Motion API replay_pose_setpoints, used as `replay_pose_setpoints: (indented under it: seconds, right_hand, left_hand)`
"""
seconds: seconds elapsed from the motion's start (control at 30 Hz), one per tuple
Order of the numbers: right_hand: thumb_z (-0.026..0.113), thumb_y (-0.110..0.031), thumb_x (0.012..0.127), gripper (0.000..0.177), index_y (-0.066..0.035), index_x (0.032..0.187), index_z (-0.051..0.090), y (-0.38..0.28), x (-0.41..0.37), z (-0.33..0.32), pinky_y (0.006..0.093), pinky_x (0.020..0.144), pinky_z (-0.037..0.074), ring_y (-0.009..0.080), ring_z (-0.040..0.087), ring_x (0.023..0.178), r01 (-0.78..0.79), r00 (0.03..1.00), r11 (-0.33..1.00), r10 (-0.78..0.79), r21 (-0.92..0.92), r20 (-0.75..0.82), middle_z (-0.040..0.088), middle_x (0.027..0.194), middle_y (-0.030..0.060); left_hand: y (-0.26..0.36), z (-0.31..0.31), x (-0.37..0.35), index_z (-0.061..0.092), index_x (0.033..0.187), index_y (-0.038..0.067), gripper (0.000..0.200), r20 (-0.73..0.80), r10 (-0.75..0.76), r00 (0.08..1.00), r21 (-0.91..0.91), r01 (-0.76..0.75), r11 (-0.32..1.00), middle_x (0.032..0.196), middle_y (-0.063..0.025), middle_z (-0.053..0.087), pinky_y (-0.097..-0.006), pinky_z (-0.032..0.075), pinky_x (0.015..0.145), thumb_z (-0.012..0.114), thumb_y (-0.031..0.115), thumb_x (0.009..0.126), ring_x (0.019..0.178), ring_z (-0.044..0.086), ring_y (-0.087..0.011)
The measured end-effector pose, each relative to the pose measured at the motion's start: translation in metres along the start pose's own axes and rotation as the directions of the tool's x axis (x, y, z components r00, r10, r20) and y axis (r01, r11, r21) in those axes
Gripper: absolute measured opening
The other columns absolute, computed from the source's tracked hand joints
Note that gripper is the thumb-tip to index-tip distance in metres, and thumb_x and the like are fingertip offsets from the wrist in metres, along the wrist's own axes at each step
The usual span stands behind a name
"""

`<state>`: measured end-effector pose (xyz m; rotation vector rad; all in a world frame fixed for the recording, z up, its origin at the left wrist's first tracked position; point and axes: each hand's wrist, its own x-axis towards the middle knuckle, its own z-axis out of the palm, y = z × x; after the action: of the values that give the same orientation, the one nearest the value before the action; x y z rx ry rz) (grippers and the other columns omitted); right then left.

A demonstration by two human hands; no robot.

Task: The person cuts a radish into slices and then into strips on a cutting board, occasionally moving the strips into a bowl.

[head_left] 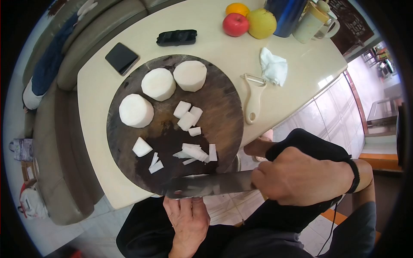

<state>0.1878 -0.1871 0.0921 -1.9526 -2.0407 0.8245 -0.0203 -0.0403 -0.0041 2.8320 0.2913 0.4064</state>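
My right hand is wrapped round the handle of a kitchen knife. Its broad blade lies across the near edge of a round wooden cutting board. Just below the blade, my left hand has its fingers close together, and the blade hides their tips and whatever is under them. Cut white radish strips lie beyond the knife, with small radish chunks farther back. One radish wedge sits left of them. Three thick radish rounds stand along the board's far left side.
Right of the board lie a peeler and a crumpled white tissue. A dark flat device and a black case are behind it. Fruit, a blue bottle and mugs stand at the table's back.
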Motion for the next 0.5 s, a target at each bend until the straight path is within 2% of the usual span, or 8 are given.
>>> replay_pose_setpoints:
  seconds: [0.07, 0.2, 0.27, 0.3, 0.37, 0.4, 0.47, 0.5]
  right_hand:
    - [0.064, -0.006, 0.071, 0.01, 0.004, 0.071, 0.06, -0.01, 0.005, 0.007, 0.0365, 0.055, 0.052, 0.0295, 0.067, 0.069, -0.039, 0.999, 0.993, 0.041, -0.108, 0.015, 0.061, 0.073, 0.0136]
    - [0.063, -0.005, 0.071, 0.01, 0.004, 0.074, 0.062, -0.021, 0.0, 0.014, 0.0363, 0.056, 0.053, 0.0289, 0.067, 0.07, -0.099, 0.994, 0.974, 0.106, -0.203, 0.026, 0.061, 0.074, 0.0132]
    - [0.064, -0.004, 0.068, 0.013, 0.005, 0.076, 0.059, -0.014, -0.011, 0.009, 0.0381, 0.054, 0.052, 0.0308, 0.066, 0.067, -0.086, 0.996, 0.996, 0.086, -0.018, -0.02, 0.06, 0.071, 0.014]
    - [0.064, -0.004, 0.068, 0.013, 0.005, 0.076, 0.059, -0.013, -0.016, 0.011, 0.0381, 0.054, 0.052, 0.0308, 0.066, 0.067, -0.077, 0.997, 0.997, 0.077, -0.025, -0.018, 0.06, 0.071, 0.014]
    - [0.065, -0.004, 0.066, 0.017, 0.004, 0.079, 0.057, -0.011, -0.023, 0.017, 0.0406, 0.054, 0.05, 0.0346, 0.064, 0.065, -0.165, 0.985, 0.983, 0.169, 0.086, -0.043, 0.058, 0.068, 0.0161]
    - [0.065, -0.004, 0.066, 0.017, 0.004, 0.079, 0.057, -0.012, -0.026, 0.018, 0.0406, 0.054, 0.05, 0.0346, 0.064, 0.065, -0.159, 0.986, 0.984, 0.163, 0.081, -0.044, 0.058, 0.068, 0.0161]
    - [0.065, -0.003, 0.063, 0.021, 0.004, 0.08, 0.055, -0.013, -0.03, 0.019, 0.0423, 0.053, 0.047, 0.0379, 0.062, 0.065, -0.134, 0.985, 0.984, 0.146, 0.116, -0.094, 0.054, 0.062, 0.0174]
    - [0.065, -0.003, 0.063, 0.021, 0.004, 0.08, 0.055, -0.013, -0.031, 0.021, 0.0423, 0.053, 0.047, 0.0379, 0.062, 0.065, -0.129, 0.985, 0.986, 0.14, 0.109, -0.098, 0.054, 0.062, 0.0174]
  left_hand:
    - [-0.002, 0.002, -0.001, 0.062, 0.105, -0.005, 0.037, -0.023, 0.023, 0.999, 0.01, -0.022, 1.0, 0.115, -0.0217, 0.055, -0.0521, 0.04, 0.085, 0.062, -0.01, 0.069, 0.103, 0.051, -0.0416]
    - [-0.004, -0.001, -0.001, 0.063, 0.103, -0.004, 0.033, -0.049, 0.04, 0.998, -0.012, -0.041, 0.999, 0.112, -0.0208, 0.056, -0.0517, 0.041, 0.086, 0.063, -0.01, 0.07, 0.102, 0.052, -0.0425]
    - [-0.005, -0.004, -0.004, 0.066, 0.099, -0.006, 0.026, -0.012, -0.026, 1.0, -0.093, 0.025, 0.995, 0.108, -0.0201, 0.058, -0.0504, 0.045, 0.087, 0.063, -0.006, 0.073, 0.102, 0.055, -0.0411]
    - [-0.005, -0.005, -0.005, 0.066, 0.099, -0.006, 0.026, -0.019, -0.034, 0.999, -0.088, 0.032, 0.996, 0.108, -0.0201, 0.058, -0.0504, 0.045, 0.087, 0.063, -0.006, 0.073, 0.102, 0.055, -0.0411]
    - [-0.006, -0.008, -0.003, 0.066, 0.101, -0.006, 0.024, -0.1, -0.203, 0.974, -0.31, 0.164, 0.937, 0.109, -0.0203, 0.059, -0.0407, 0.049, 0.085, 0.061, -0.008, 0.077, 0.098, 0.06, -0.0364]
    - [-0.007, -0.011, -0.001, 0.066, 0.101, -0.006, 0.024, -0.106, -0.207, 0.973, -0.306, 0.166, 0.937, 0.109, -0.0203, 0.059, -0.0407, 0.049, 0.085, 0.061, -0.008, 0.077, 0.098, 0.06, -0.0364]
    - [-0.008, -0.018, 0.003, 0.065, 0.105, -0.006, 0.023, -0.118, -0.378, 0.918, -0.483, 0.28, 0.829, 0.11, -0.0198, 0.062, -0.0312, 0.05, 0.083, 0.059, -0.007, 0.084, 0.094, 0.064, -0.0281]
    - [-0.011, -0.017, 0.003, 0.065, 0.105, -0.006, 0.023, -0.127, -0.379, 0.917, -0.482, 0.277, 0.831, 0.11, -0.0198, 0.062, -0.0312, 0.05, 0.083, 0.059, -0.007, 0.084, 0.094, 0.064, -0.0281]
